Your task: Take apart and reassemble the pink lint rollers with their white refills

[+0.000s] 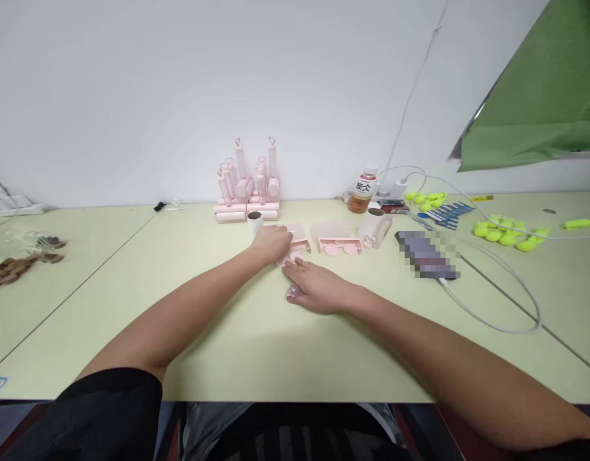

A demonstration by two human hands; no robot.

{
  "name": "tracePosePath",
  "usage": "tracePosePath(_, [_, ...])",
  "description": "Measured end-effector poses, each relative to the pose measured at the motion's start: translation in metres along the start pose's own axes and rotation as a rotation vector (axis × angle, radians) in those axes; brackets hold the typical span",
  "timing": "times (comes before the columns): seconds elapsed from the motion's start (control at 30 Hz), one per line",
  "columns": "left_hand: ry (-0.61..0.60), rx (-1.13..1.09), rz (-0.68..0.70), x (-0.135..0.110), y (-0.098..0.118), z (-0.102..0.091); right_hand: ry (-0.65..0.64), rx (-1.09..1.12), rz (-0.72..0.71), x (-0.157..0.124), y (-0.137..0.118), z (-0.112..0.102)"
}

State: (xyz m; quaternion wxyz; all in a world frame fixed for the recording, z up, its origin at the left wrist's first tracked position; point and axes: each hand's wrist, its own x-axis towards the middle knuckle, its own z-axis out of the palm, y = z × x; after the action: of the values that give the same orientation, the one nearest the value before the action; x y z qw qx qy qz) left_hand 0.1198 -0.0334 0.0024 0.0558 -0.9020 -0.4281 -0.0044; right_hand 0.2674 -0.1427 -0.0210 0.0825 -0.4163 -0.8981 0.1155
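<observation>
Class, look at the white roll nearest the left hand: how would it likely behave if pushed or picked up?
The white roll stands on end, so a high push would probably tip it. Its round side suggests it could roll once down. The brown opening on top hints at a hollow core, so it may be light for its size.

Both arms (pixel 205 291) stretch forward, left hand (pixel 272 244) curled, right hand (pixel 322 288) palm-down.
</observation>
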Motion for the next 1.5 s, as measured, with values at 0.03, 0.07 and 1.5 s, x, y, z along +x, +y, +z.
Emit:
tracePosePath(0.03, [-0.010,0.002,0.005,-0.001,-0.001,-0.001,-0.004,-0.001,0.000,0.001,-0.001,-0.001])
tracePosePath(0.07, [-0.020,0.004,0.012,-0.001,-0.002,-0.003,-0.006,-0.003,-0.002,0.002,-0.001,-0.001])
tracePosePath(1.5, [0.006,-0.044,-0.098,-0.050,-0.018,-0.001,0.111,-0.095,0.087,0.010,0.006,0.007])
